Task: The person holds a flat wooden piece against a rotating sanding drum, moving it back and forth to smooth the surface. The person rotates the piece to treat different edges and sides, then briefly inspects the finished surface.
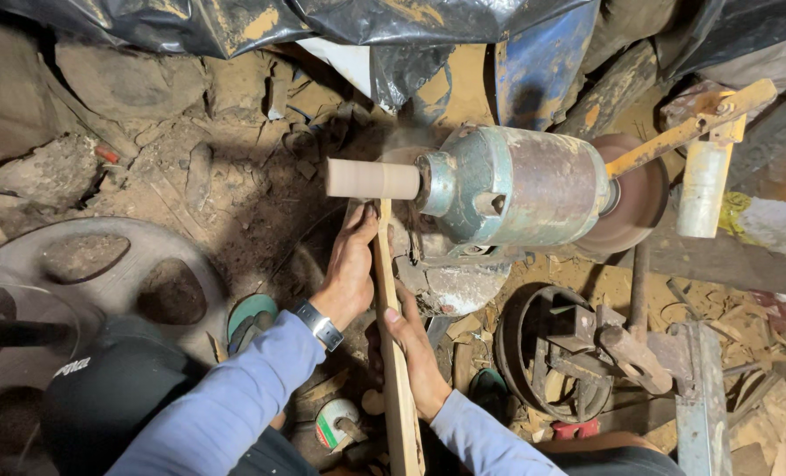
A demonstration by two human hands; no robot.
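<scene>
Hands grip one long flat wooden stick (396,370), left hand (350,269) closed near its tip under the pale wooden cylinder (372,179) on the rusty green lathe motor (516,187), right hand (415,348) clasping it lower.

Two bare hands show, the left hand (350,264) and the right hand (415,353), both on one long flat wooden stick (394,353). One pale wooden cylinder (372,179) juts from one rusty greenish metal motor housing (516,187). One silver wristwatch (320,323), one brown grinding disc (631,207), one small round tin (335,423).
</scene>
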